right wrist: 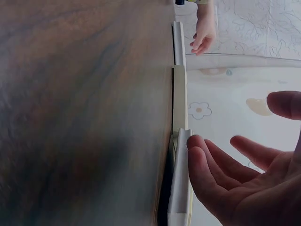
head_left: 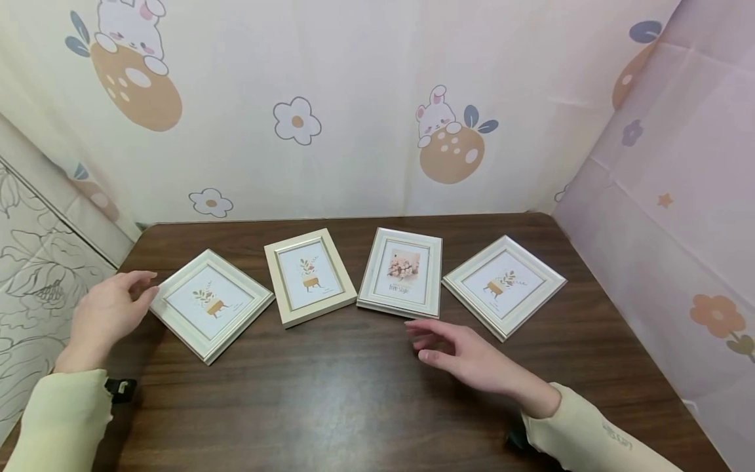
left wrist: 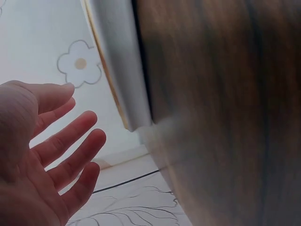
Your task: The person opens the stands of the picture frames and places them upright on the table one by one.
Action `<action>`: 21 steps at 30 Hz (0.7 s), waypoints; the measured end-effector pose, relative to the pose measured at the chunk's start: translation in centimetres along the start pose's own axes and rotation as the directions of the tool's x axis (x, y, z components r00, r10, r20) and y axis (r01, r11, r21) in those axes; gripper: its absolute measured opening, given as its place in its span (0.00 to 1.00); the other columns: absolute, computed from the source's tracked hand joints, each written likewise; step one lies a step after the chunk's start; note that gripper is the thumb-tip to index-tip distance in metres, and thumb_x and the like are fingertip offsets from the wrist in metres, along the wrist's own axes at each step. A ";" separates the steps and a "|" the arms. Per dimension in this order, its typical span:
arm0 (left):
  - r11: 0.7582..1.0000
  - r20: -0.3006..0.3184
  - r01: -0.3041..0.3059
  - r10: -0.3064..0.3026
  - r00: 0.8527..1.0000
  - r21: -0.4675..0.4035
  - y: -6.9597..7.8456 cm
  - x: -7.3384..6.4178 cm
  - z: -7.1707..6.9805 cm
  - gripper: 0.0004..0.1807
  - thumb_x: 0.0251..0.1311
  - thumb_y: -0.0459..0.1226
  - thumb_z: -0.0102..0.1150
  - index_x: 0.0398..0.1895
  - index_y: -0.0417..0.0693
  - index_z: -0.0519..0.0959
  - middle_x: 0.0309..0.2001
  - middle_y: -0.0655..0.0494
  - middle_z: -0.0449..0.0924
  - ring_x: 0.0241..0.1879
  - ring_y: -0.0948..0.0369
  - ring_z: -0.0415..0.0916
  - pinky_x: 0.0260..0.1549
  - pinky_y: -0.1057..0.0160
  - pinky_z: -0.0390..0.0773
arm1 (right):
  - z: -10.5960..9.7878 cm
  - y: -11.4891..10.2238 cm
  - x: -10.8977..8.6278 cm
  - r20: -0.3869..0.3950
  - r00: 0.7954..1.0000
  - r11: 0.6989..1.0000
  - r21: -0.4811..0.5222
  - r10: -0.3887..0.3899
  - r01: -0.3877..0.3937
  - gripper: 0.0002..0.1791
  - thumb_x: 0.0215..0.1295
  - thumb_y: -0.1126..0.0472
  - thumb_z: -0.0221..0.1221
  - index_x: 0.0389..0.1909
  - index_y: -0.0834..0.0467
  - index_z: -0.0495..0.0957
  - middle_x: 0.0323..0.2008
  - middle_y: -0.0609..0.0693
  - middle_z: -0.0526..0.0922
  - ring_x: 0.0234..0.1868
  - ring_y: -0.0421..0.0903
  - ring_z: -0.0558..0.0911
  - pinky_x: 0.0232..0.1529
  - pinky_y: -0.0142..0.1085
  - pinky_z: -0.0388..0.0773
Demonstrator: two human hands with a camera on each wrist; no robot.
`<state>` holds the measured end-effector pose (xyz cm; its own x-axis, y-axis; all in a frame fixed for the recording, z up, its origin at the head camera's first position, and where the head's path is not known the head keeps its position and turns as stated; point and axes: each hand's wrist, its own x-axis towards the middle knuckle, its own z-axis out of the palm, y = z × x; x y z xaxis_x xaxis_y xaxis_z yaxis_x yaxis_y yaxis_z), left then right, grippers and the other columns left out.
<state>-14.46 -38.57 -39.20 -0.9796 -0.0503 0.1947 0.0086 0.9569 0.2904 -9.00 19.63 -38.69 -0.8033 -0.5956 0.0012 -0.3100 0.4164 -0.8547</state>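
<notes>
Beside the leftmost white picture frame (head_left: 209,305), showing a potted plant print, my left hand (head_left: 111,309) is held with relaxed fingers and nothing in its grasp. In the left wrist view, a gap separates those fingers from the frame's raised edge (left wrist: 122,70). My right hand (head_left: 472,359) hovers in front of a white frame (head_left: 404,270) with a pink photo and "free style" lettering, fingers loosely bent and holding nothing. Between these two frames lies a cream frame (head_left: 309,275) with a plant print. Another white frame (head_left: 505,285) lies at the right, turned diagonally.
The frames lie face up in a row on a dark brown wooden table (head_left: 307,400). A curtain (head_left: 354,170) with rabbits and flowers hangs behind its back edge. More patterned cloth (head_left: 655,249) closes off the right side. A black strap (head_left: 120,390) is on my left wrist.
</notes>
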 end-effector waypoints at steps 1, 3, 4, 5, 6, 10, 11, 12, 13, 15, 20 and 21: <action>1.000 0.006 0.010 -0.010 1.000 -0.004 -0.1 0.0 0.0 0.19 0.68 0.43 0.57 0.56 0.42 0.78 0.45 0.38 0.81 0.39 0.40 0.76 0.28 0.41 0.69 | 0.1 -0.1 -0.1 0.012 1.000 1.000 -0.008 -0.003 0.003 0.24 0.72 0.60 0.59 0.67 0.59 0.71 0.57 0.57 0.80 0.55 0.50 0.81 0.54 0.40 0.78; 1.000 0.020 0.028 -0.028 0.999 -0.005 -0.3 0.0 0.1 0.20 0.68 0.44 0.57 0.56 0.42 0.78 0.44 0.38 0.82 0.40 0.40 0.76 0.28 0.43 0.69 | 0.3 -0.1 -0.3 0.036 0.999 1.000 -0.021 -0.011 0.012 0.25 0.72 0.58 0.59 0.67 0.59 0.70 0.57 0.56 0.80 0.54 0.49 0.82 0.54 0.41 0.78; 0.999 0.028 0.039 -0.038 0.999 -0.008 -0.5 -0.1 0.1 0.20 0.68 0.45 0.57 0.56 0.42 0.78 0.44 0.38 0.82 0.40 0.39 0.76 0.28 0.43 0.69 | 0.5 -0.2 -0.3 0.047 0.999 1.000 -0.028 -0.012 0.014 0.25 0.72 0.58 0.59 0.67 0.59 0.71 0.57 0.55 0.80 0.54 0.48 0.82 0.53 0.41 0.78; 0.999 0.035 0.047 -0.047 0.998 -0.014 -0.7 -0.1 0.2 0.20 0.69 0.46 0.57 0.56 0.42 0.78 0.44 0.38 0.82 0.41 0.39 0.76 0.27 0.43 0.69 | 0.6 -0.2 -0.4 0.058 0.998 0.999 -0.032 -0.014 0.015 0.25 0.72 0.58 0.59 0.67 0.58 0.71 0.58 0.55 0.80 0.54 0.48 0.82 0.53 0.41 0.78; 0.998 0.039 0.056 -0.055 0.998 -0.015 -0.9 -0.1 0.2 0.20 0.69 0.46 0.57 0.56 0.42 0.78 0.44 0.38 0.82 0.41 0.39 0.76 0.27 0.44 0.69 | 0.7 -0.2 -0.4 0.068 0.998 0.999 -0.038 -0.015 0.018 0.24 0.73 0.57 0.59 0.67 0.58 0.71 0.57 0.54 0.80 0.53 0.47 0.82 0.53 0.41 0.78; 0.996 0.063 0.090 -0.089 0.994 -0.015 -1.7 0.0 0.7 0.20 0.69 0.48 0.56 0.53 0.43 0.79 0.41 0.39 0.83 0.39 0.39 0.76 0.25 0.46 0.68 | 1.0 -0.4 -0.6 0.108 0.994 0.999 -0.044 -0.006 0.011 0.23 0.73 0.56 0.58 0.66 0.56 0.72 0.57 0.51 0.80 0.53 0.45 0.81 0.51 0.40 0.78; 0.995 0.068 0.097 -0.096 0.993 -0.014 -1.8 0.0 0.7 0.20 0.69 0.49 0.57 0.51 0.43 0.79 0.40 0.40 0.83 0.38 0.40 0.76 0.24 0.47 0.68 | 1.0 -0.5 -0.7 0.119 0.993 0.999 -0.039 -0.004 0.008 0.23 0.73 0.56 0.58 0.66 0.56 0.72 0.57 0.51 0.80 0.53 0.45 0.81 0.51 0.39 0.78; 0.994 0.075 0.106 -0.105 0.992 -0.011 -1.9 0.0 0.8 0.20 0.68 0.49 0.57 0.50 0.43 0.79 0.39 0.40 0.83 0.37 0.40 0.76 0.23 0.48 0.68 | 1.1 -0.6 -0.7 0.129 0.992 0.999 -0.036 -0.004 0.008 0.23 0.73 0.56 0.58 0.66 0.56 0.72 0.57 0.50 0.80 0.53 0.45 0.81 0.50 0.38 0.79; 0.993 0.081 0.114 -0.113 0.990 -0.011 -2.0 0.0 0.8 0.20 0.68 0.50 0.57 0.49 0.43 0.79 0.39 0.40 0.83 0.37 0.40 0.76 0.23 0.49 0.67 | 1.1 -0.6 -0.7 0.138 0.990 0.999 -0.033 -0.003 0.007 0.23 0.73 0.56 0.58 0.65 0.57 0.72 0.57 0.50 0.80 0.53 0.45 0.81 0.50 0.38 0.79; 0.991 0.089 0.132 -0.130 0.988 -0.012 -2.0 0.1 0.7 0.20 0.68 0.51 0.57 0.49 0.43 0.79 0.39 0.39 0.83 0.36 0.39 0.76 0.23 0.49 0.67 | 1.3 -0.6 -0.8 0.155 0.988 1.000 -0.026 -0.007 0.012 0.22 0.73 0.56 0.58 0.65 0.57 0.73 0.56 0.50 0.81 0.53 0.46 0.82 0.49 0.36 0.79; 0.986 0.124 0.166 -0.164 0.979 -0.008 -2.2 0.3 0.6 0.25 0.68 0.53 0.56 0.51 0.40 0.78 0.42 0.35 0.81 0.37 0.38 0.74 0.24 0.50 0.67 | 1.5 -0.5 -1.0 0.192 0.981 1.000 -0.023 -0.010 0.015 0.21 0.74 0.55 0.57 0.64 0.57 0.73 0.53 0.50 0.82 0.52 0.44 0.82 0.48 0.35 0.78; 0.985 0.134 0.173 -0.171 0.976 -0.007 -2.2 0.3 0.6 0.26 0.68 0.54 0.55 0.51 0.38 0.77 0.42 0.34 0.80 0.37 0.38 0.74 0.24 0.49 0.67 | 1.5 -0.5 -1.0 0.197 0.980 1.000 -0.024 -0.009 0.014 0.21 0.74 0.55 0.57 0.64 0.56 0.73 0.53 0.50 0.82 0.52 0.44 0.82 0.48 0.34 0.78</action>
<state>-14.91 -40.55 -40.35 -0.9846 -0.1743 0.0153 -0.1599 0.9316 0.3263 -7.28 18.98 -39.03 -0.6841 -0.7234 -0.0932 -0.3337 0.4241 -0.8419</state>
